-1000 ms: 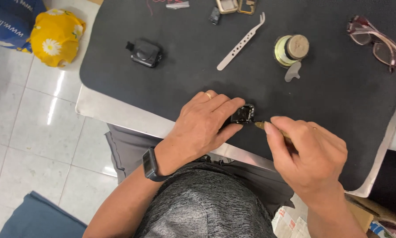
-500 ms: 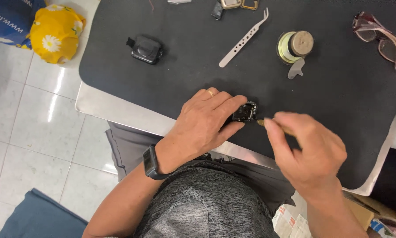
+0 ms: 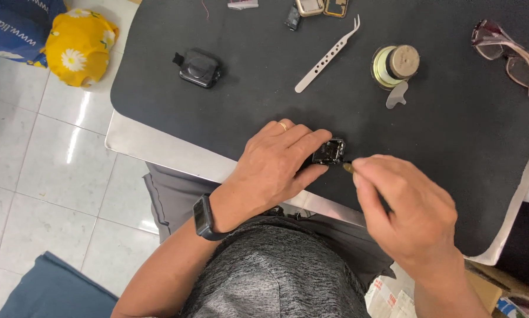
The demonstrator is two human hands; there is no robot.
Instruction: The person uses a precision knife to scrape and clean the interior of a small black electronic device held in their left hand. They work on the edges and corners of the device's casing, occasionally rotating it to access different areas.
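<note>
A single head-worn camera looks almost straight down from above the person's own head, close over the near edge of the dark worktop [image 3: 429,106], with tiled floor [image 3: 35,176] at the left.

mat [image 3: 453,118]: black, matt, looks rubbery/felt-like
tabletop [image 3: 158,150]: bare metal edge, dull sheen
tweezers [image 3: 329,54]: brushed metal, perforated
small case [image 3: 329,152]: black, glossy, prob. plastic
floor [image 3: 52,159]: glazed tile, shiny
glasses [image 3: 511,53]: translucent reddish plastic frame
jar lid [image 3: 404,61]: cork-like, rough
</note>
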